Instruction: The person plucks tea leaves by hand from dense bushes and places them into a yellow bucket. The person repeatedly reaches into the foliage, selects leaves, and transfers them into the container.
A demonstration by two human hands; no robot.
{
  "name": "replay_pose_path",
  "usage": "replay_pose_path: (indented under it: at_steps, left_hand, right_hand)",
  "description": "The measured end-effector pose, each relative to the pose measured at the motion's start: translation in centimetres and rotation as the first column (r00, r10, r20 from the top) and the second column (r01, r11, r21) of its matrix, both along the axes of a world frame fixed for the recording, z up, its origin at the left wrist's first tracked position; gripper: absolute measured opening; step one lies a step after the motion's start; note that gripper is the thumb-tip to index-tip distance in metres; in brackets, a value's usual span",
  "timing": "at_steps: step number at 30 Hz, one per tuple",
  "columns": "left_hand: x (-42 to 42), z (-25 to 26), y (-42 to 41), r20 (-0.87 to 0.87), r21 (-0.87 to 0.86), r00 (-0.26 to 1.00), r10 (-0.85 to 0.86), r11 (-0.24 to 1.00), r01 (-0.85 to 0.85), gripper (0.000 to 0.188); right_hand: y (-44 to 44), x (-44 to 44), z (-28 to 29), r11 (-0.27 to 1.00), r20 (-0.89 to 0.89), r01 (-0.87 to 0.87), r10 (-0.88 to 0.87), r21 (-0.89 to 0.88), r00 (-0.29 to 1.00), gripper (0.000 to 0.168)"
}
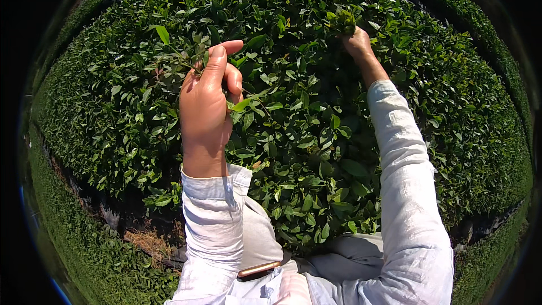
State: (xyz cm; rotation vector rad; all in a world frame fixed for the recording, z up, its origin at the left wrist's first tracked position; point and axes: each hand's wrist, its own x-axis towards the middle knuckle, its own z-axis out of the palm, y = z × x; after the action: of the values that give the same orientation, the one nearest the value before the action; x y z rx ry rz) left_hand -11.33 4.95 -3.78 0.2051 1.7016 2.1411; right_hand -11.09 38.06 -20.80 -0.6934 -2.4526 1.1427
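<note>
Before me spreads a dense, leafy green hedge-like bush (292,135), its leaves lit by sun. Raised over its left part, my left hand (211,84) pinches a leafy green sprig (180,55) between thumb and fingers, and a bright leaf stands out from the sprig's upper end. Another light green shoot (250,102) shows beside the curled lower fingers; whether they grip it I cannot tell. Farther off to the right, my right hand (358,43) is closed around a bunch of green leaves (344,21), low against the bush top. Its fingertips are hidden.
More leafy rows curve along the lower left (97,258) and the upper right (465,12). Dry brown grass (148,241) and dark ground lie between rows at lower left. A phone-like object (259,269) rests at my waist, and my trousered legs touch the bush's near edge.
</note>
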Motion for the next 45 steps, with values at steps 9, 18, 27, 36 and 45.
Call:
replay_pose_path:
  at_steps: [9, 18, 27, 36, 45]
  left_hand:
    - [0.8, -4.0, 5.8, 0.034, -0.084, 0.968, -0.248, 0.964, 0.250, 0.028]
    - [5.9, -4.5, 11.1, -0.112, -0.448, 0.838, -0.535, 0.780, 0.438, 0.033]
    - [6.0, -4.6, 10.5, -0.192, -0.466, 0.811, -0.553, 0.778, 0.421, 0.034]
    - [5.6, -4.7, 9.6, -0.303, -0.459, 0.788, -0.536, 0.807, 0.372, 0.033]
    - [5.8, -4.4, 9.4, -0.369, -0.537, 0.771, -0.520, 0.796, 0.280, 0.032]
  right_hand:
    - [-9.4, 24.2, 9.7, 0.508, 0.242, 0.154, 0.111, -0.847, 0.964, 0.022]
    - [-7.0, 53.7, 15.9, 0.327, 0.119, 0.792, -0.888, -0.516, 0.445, 0.020]
    - [-9.9, 77.4, 15.4, -0.396, 0.227, 0.905, -0.877, 0.159, -0.423, 0.037]
    - [-7.7, 74.1, 14.8, 0.322, 0.525, 0.502, -0.781, 0.803, -0.339, 0.063]
    - [-3.1, 33.1, 14.5, 0.952, 0.129, 0.201, -0.234, 0.230, 0.964, 0.020]
